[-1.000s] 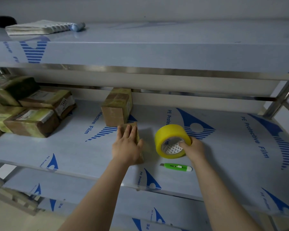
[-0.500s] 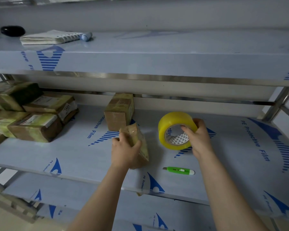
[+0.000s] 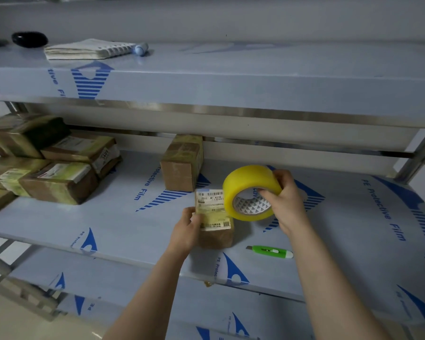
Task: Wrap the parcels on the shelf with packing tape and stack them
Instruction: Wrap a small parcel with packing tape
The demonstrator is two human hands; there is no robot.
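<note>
A small brown parcel [image 3: 215, 219] with a white shipping label facing up stands on the middle shelf [image 3: 123, 217]. My left hand [image 3: 185, 231] grips its left side. My right hand [image 3: 284, 200] holds a yellow roll of packing tape [image 3: 245, 190] lifted off the shelf, thumb inside the core, the roll's edge over the parcel's upper right corner. Another brown parcel [image 3: 182, 165] stands upright behind it. A stack of taped parcels [image 3: 52, 165] lies at the left end of the shelf.
A green utility knife [image 3: 270, 252] lies on the shelf just right of the held parcel. The upper shelf [image 3: 231, 77] overhangs and carries a notebook [image 3: 86, 49], a blue marker [image 3: 140, 49] and a black object [image 3: 30, 39]. A steel post [image 3: 417, 155] stands at right.
My left hand has turned the small parcel from lying flat to label side up. My right hand has lifted the tape roll off the shelf and brought it against the parcel.
</note>
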